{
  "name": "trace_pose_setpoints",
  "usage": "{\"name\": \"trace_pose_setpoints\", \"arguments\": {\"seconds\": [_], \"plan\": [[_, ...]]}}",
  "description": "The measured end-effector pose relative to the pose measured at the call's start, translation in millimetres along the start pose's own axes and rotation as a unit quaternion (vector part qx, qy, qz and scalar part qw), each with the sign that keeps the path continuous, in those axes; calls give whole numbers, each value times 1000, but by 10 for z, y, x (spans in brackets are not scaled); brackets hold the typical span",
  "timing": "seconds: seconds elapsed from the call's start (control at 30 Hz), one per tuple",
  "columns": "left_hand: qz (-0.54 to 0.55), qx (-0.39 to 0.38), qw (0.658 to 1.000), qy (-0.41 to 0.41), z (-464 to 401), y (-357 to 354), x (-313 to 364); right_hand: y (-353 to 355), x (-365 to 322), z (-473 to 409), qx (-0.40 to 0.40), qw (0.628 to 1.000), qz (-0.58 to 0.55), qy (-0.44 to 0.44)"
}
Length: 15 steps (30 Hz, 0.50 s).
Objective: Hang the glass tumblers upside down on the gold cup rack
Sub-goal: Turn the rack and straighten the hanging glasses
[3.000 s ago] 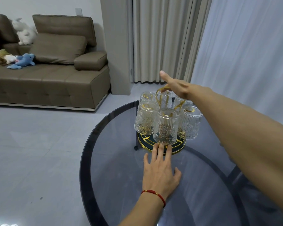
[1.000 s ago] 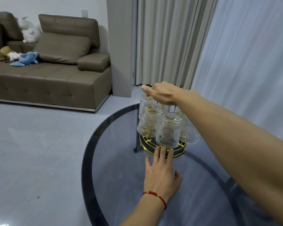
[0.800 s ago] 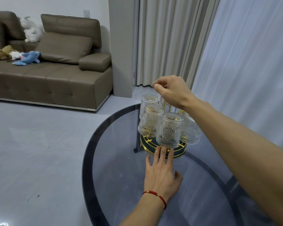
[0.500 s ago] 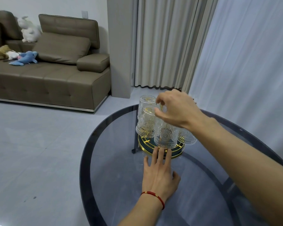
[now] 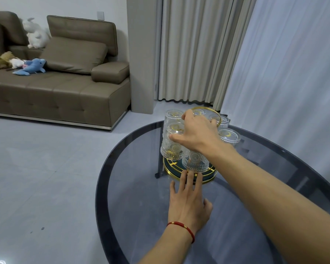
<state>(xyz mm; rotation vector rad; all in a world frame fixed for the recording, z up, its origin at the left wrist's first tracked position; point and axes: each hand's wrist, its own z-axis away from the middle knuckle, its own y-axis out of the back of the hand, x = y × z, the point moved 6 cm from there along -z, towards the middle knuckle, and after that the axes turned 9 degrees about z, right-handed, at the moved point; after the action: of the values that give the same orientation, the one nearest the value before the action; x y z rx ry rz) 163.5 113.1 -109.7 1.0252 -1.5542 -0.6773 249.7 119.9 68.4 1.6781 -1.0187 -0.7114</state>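
Note:
The gold cup rack (image 5: 208,176) stands on the far side of a round dark glass table (image 5: 141,197), its gold ring handle (image 5: 206,109) on top. Several ribbed glass tumblers hang upside down on it: a left one (image 5: 171,147), a front one (image 5: 195,161), a right one (image 5: 230,137). My right hand (image 5: 196,134) hovers over the top of the front tumbler, fingers spread and curved in front of the ring; its grip is hidden. My left hand (image 5: 189,204) lies flat on the table, fingertips at the rack's base rim.
A brown sofa (image 5: 65,88) with plush toys (image 5: 30,66) stands at the back left on a grey floor. Beige curtains (image 5: 194,50) and white sheer curtains (image 5: 293,73) hang behind the table. The table's dark rim (image 5: 103,168) curves along the left.
My right hand came back from behind the rack, rose above the ring, then came down onto the top of the front tumbler. My left hand stayed flat against the base.

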Motion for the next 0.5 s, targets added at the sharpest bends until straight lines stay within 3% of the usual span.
{"name": "trace_pose_setpoints", "arguments": {"seconds": [0.5], "plan": [[7, 4, 1000, -2, -7, -15, -7, -46, 2, -5, -10, 1000, 9, 27]]}}
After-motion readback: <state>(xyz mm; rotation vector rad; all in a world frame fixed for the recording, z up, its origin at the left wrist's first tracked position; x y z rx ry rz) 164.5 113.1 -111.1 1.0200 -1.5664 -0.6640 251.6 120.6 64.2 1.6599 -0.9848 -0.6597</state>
